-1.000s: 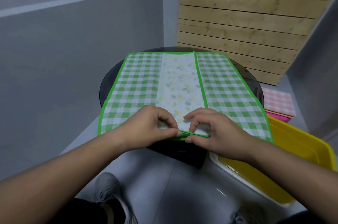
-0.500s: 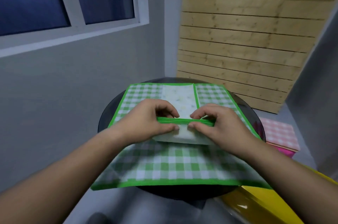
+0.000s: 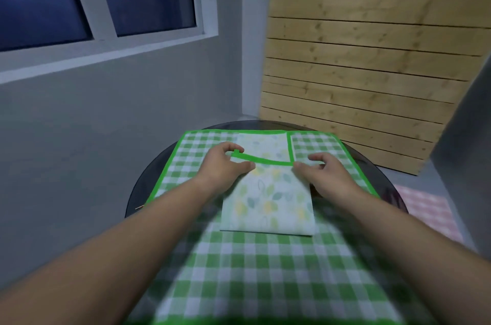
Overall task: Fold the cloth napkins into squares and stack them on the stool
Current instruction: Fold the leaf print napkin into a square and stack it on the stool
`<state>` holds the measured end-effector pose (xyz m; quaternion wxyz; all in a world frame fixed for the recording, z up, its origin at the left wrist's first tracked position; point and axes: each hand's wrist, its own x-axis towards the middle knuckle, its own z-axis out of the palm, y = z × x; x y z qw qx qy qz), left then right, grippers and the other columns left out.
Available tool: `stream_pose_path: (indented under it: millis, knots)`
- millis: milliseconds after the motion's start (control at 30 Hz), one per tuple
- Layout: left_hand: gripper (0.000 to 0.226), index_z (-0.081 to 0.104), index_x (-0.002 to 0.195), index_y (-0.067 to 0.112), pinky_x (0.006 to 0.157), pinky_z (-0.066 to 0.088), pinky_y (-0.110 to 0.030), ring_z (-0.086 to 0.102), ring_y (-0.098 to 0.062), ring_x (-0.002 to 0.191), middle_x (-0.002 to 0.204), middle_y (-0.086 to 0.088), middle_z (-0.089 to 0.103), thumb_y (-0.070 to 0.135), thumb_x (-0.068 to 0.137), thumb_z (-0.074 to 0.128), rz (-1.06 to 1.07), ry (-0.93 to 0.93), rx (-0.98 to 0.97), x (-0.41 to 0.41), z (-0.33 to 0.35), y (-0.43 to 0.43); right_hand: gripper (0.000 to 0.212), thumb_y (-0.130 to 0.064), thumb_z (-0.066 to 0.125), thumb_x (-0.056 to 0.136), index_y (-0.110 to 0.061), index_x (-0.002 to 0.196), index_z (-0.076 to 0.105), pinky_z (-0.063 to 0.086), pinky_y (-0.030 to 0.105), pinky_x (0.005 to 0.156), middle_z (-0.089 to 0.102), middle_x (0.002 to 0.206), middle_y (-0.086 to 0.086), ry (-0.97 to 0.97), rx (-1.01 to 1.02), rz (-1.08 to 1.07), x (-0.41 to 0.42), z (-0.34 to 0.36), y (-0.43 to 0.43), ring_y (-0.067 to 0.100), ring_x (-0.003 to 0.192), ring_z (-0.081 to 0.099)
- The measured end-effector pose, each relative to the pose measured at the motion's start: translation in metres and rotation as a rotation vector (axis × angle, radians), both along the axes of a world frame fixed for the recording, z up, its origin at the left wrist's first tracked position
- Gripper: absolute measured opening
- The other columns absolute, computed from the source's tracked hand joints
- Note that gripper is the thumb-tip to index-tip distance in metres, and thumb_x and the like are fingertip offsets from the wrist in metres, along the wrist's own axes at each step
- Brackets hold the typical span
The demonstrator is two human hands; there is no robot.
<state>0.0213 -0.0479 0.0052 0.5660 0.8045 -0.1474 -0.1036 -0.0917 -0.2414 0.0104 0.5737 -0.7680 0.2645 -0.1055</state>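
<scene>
A green checked napkin [image 3: 265, 266] with a bright green border lies spread over a round dark table [image 3: 144, 186]. Its floral middle panel [image 3: 268, 208] is folded forward into a flap, with the green hem running across the flap's far end. My left hand [image 3: 220, 168] pinches the left end of that hem, slightly raised. My right hand [image 3: 326, 176] sits at the flap's right corner with its thumb tip touching the hem. Its fingers are loosely curled above the checked cloth.
A pink checked cloth [image 3: 427, 210] lies low at the right, beyond the table's edge. A grey wall with a window stands to the left, and a wooden slat panel [image 3: 372, 59] leans behind the table.
Both hands carried the napkin's near hem forward over the cloth and laid the floral flap down. My right hand has loosened its pinch. The view has tilted upward.
</scene>
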Motion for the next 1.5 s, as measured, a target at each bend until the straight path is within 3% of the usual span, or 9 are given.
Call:
stream_pose_path:
  millis: [67,167,433,567,733,967,1167,1333,1500]
  knots:
    - [0.039,0.063,0.109,0.023,0.082,0.051,-0.027,0.061,-0.011,0.098,0.122,-0.009,0.060,0.025,0.077,0.085,0.023,0.015,0.044,0.003,-0.016,-0.006,0.050,-0.023,0.071,0.089,-0.014,0.131,0.045,0.042,0.010,0.046,0.057,0.083,-0.005,0.043,0.011,0.039,0.001,-0.010,0.000,0.006,0.067,0.061]
    - [0.046,0.056,0.123,0.019,0.067,0.047,-0.027,0.058,-0.011,0.079,0.113,-0.008,0.061,0.027,0.084,0.080,0.051,-0.029,0.114,-0.001,-0.028,-0.013,0.051,-0.018,0.069,0.089,-0.017,0.134,0.045,0.043,0.017,0.051,0.049,0.083,-0.005,0.102,-0.132,0.103,0.003,-0.022,-0.001,0.010,0.064,0.056]
    - [0.076,0.030,0.147,0.018,0.083,0.047,-0.028,0.062,-0.020,0.106,0.128,-0.007,0.060,0.031,0.087,0.074,0.047,-0.036,0.154,-0.003,-0.036,-0.010,0.032,-0.010,0.057,0.094,-0.024,0.123,0.056,0.044,0.023,0.058,0.059,0.097,0.001,0.023,-0.371,0.077,0.011,-0.042,0.005,0.014,0.078,0.057]
    - [0.069,0.034,0.148,0.022,0.104,0.046,-0.037,0.052,-0.025,0.123,0.140,-0.006,0.047,0.032,0.089,0.068,-0.029,-0.162,0.341,-0.011,-0.036,-0.002,0.024,-0.013,0.056,0.096,-0.023,0.117,0.059,0.045,0.027,0.080,0.057,0.112,0.002,0.026,-0.410,0.067,0.014,-0.047,0.006,0.021,0.099,0.057]
    - [0.045,0.050,0.138,0.023,0.105,0.040,-0.032,0.047,-0.022,0.126,0.137,-0.003,0.043,0.033,0.095,0.060,-0.052,-0.251,0.459,-0.019,-0.039,0.001,0.023,-0.017,0.057,0.097,-0.019,0.119,0.063,0.045,0.034,0.102,0.058,0.130,0.002,0.035,-0.451,0.070,0.014,-0.047,0.007,0.021,0.120,0.055]
    - [0.036,0.060,0.134,0.006,0.104,0.034,-0.021,0.052,-0.018,0.133,0.142,-0.004,0.057,0.006,0.099,0.054,-0.001,-0.247,0.333,-0.013,-0.041,-0.001,0.029,-0.026,0.060,0.092,-0.021,0.120,0.063,0.038,0.025,0.079,0.051,0.090,-0.011,0.019,-0.431,0.064,0.010,-0.043,0.008,0.015,0.089,0.052]
    - [0.031,0.065,0.129,0.009,0.108,0.040,-0.034,0.048,-0.024,0.129,0.137,-0.006,0.054,0.012,0.101,0.050,-0.007,-0.363,0.408,-0.013,-0.054,-0.005,0.030,-0.017,0.054,0.095,-0.019,0.124,0.062,0.037,0.021,0.094,0.051,0.132,0.002,0.072,-0.524,0.135,0.005,-0.047,0.011,0.016,0.111,0.056]
    - [0.030,0.056,0.090,0.012,0.110,0.033,-0.041,0.030,-0.031,0.140,0.152,-0.015,0.037,0.039,0.099,0.046,-0.093,-0.421,0.669,-0.020,-0.045,-0.005,0.031,-0.016,0.050,0.100,-0.011,0.128,0.061,0.038,0.022,0.098,0.047,0.137,0.004,0.111,-0.579,0.150,0.006,-0.048,0.013,0.022,0.120,0.055]
    - [0.067,0.027,0.155,0.015,0.125,0.001,-0.040,-0.009,-0.022,0.155,0.168,-0.009,-0.007,0.055,0.102,0.028,-0.412,-0.574,0.880,-0.034,-0.042,0.000,0.033,-0.011,0.048,0.098,-0.011,0.128,0.063,0.043,0.030,0.100,0.048,0.130,0.009,0.156,-0.732,0.207,0.010,-0.053,0.015,0.027,0.116,0.055]
